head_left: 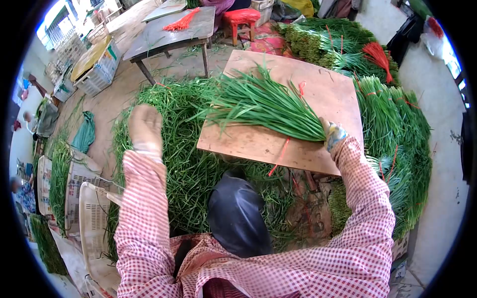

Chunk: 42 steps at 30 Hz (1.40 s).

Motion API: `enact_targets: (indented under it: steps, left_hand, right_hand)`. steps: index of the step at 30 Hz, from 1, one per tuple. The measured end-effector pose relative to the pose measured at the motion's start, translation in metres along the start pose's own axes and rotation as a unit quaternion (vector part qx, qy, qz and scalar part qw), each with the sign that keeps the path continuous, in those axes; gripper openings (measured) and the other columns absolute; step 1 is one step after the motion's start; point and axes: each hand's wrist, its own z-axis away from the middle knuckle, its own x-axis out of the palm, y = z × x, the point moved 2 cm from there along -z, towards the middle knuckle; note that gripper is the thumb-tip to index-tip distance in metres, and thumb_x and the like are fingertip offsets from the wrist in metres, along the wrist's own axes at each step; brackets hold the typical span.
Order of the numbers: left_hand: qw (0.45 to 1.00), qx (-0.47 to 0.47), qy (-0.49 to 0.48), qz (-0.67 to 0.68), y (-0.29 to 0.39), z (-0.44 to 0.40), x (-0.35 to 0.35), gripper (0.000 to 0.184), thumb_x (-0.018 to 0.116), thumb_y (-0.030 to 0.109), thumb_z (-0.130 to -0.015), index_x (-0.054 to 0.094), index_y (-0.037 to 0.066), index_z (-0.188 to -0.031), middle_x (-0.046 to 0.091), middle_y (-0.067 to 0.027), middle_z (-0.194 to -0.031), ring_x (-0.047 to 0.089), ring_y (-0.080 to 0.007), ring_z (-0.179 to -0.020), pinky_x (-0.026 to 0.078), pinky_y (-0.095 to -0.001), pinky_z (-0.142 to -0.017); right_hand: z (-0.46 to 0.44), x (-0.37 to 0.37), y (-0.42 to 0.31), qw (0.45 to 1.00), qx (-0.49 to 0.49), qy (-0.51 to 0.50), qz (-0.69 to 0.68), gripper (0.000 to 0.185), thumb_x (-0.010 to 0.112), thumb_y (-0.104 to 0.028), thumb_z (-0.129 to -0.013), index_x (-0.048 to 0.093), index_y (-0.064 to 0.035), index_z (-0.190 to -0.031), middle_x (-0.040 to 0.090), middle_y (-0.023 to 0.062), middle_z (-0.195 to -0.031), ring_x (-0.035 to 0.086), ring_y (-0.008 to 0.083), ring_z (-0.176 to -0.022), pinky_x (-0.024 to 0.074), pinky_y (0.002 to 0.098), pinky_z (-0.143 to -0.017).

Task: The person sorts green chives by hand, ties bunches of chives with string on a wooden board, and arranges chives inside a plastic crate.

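A bunch of long green chives (268, 107) lies across a tilted wooden board (323, 94), leaves toward the left. My right hand (334, 134), in a patterned glove, is closed round its stem end at the board's right side. A red tie strip (280, 156) runs beneath the bunch; its two ends show on either side. Out to the left, my left hand (145, 126) is raised in a tan glove above a heap of loose leaves (184, 144). Slightly blurred, it looks open, and nothing shows in it.
Stacked tied chives (392, 124) line the right side, with red strips (378, 57) on top. A grey table (174, 30) and a red stool (241, 22) stand beyond. Plastic crates (97, 218) sit at the left, near a white bin (97, 69).
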Motion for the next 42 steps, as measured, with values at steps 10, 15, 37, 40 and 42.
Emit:
enact_targets:
  steps: [10, 15, 37, 40, 42]
  left_hand:
    - [0.489, 0.157, -0.592, -0.621, -0.166, 0.187, 0.110, 0.075, 0.070, 0.038, -0.073, 0.043, 0.012, -0.138, 0.035, -0.0161, -0.146, 0.027, -0.0343, -0.138, 0.018, -0.0470, -0.115]
    - [0.425, 0.141, -0.586, -0.675, -0.169, 0.195, 0.113, 0.078, 0.070, 0.040, -0.073, 0.040, 0.010, -0.139, 0.034, -0.0145, -0.146, 0.024, -0.0316, -0.140, 0.014, -0.0455, -0.116]
    - [0.445, 0.187, -0.582, -0.655, -0.175, 0.197, 0.109, 0.079, 0.074, 0.034, -0.069, 0.040, 0.009, -0.135, 0.040, -0.0140, -0.137, 0.032, -0.0307, -0.134, 0.019, -0.0504, -0.112]
    - [0.506, 0.205, -0.552, -0.630, -0.176, 0.201, 0.108, 0.062, 0.075, 0.028, -0.064, 0.054, 0.008, -0.118, 0.049, -0.0147, -0.123, 0.042, -0.0334, -0.124, 0.029, -0.0530, -0.106]
    - [0.501, 0.178, -0.561, -0.634, -0.179, 0.195, 0.112, 0.048, 0.075, 0.024, -0.060, 0.064, 0.009, -0.105, 0.057, -0.0135, -0.113, 0.048, -0.0343, -0.117, 0.034, -0.0536, -0.100]
  right_hand:
    - [-0.005, -0.041, 0.008, 0.996, -0.026, 0.036, -0.072, 0.073, 0.065, -0.007, -0.075, 0.035, -0.0134, -0.142, 0.062, 0.0216, -0.113, 0.061, 0.0392, -0.103, 0.0505, 0.0420, -0.088]
    - [0.024, -0.083, -0.011, 0.985, -0.045, 0.166, -0.033, 0.074, 0.056, 0.000, -0.077, 0.032, -0.0204, -0.145, 0.057, 0.0226, -0.120, 0.061, 0.0412, -0.099, 0.0514, 0.0448, -0.083]
    - [0.003, -0.014, -0.037, 0.988, -0.126, 0.021, -0.092, 0.102, 0.077, -0.040, -0.074, 0.015, -0.0114, -0.150, 0.050, 0.0263, -0.130, 0.050, 0.0397, -0.121, 0.0430, 0.0433, -0.100]
    - [0.011, -0.051, -0.060, 0.994, -0.079, 0.006, -0.071, 0.086, 0.074, -0.034, -0.078, 0.028, -0.0065, -0.145, 0.058, 0.0260, -0.119, 0.055, 0.0402, -0.114, 0.0450, 0.0428, -0.095]
    - [-0.009, -0.014, -0.044, 0.972, -0.130, 0.097, -0.172, 0.070, 0.071, -0.025, -0.079, 0.039, -0.0028, -0.138, 0.058, 0.0252, -0.120, 0.056, 0.0386, -0.113, 0.0458, 0.0430, -0.095]
